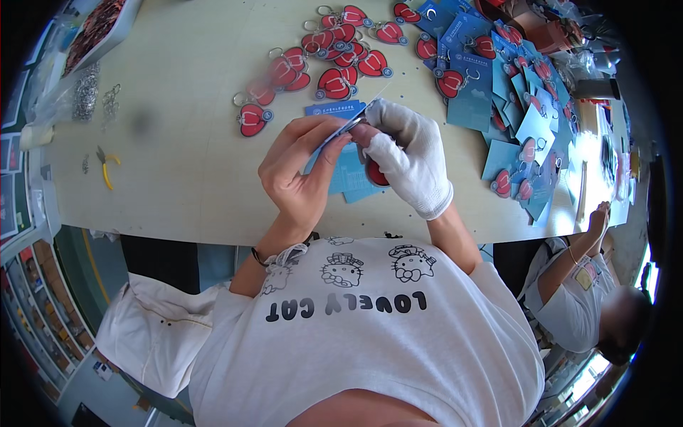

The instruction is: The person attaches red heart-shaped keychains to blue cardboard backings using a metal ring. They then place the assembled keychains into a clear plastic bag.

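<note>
Both forearms rise from the lower edge and meet above the pale table (pixel 185 178). The bare left hand (pixel 295 178) is turned palm inward, fingers curled, thumb and fingertips pinched onto the edge of a blue card (pixel 348 174). The right hand (pixel 409 160), in a white cotton glove, arches over from the other side, its fingers bent down and closed together on the same spot, where a small metal ring (pixel 353 124) seems to sit; how it is pinched is too small to tell.

The card is a light blue rectangle, tilted, its lower part hanging below the grip. A red heart-shaped charm (pixel 376 173) shows just under the gloved fingers, touching the card.

Beyond the grip lies a cluster of red heart keychains (pixel 334 60); to its right, a spread of blue cards with hearts (pixel 512 92). Well off to its left lie yellow-handled pliers (pixel 107 165). Another person's hand (pixel 597 217) rests at the table's right edge.
</note>
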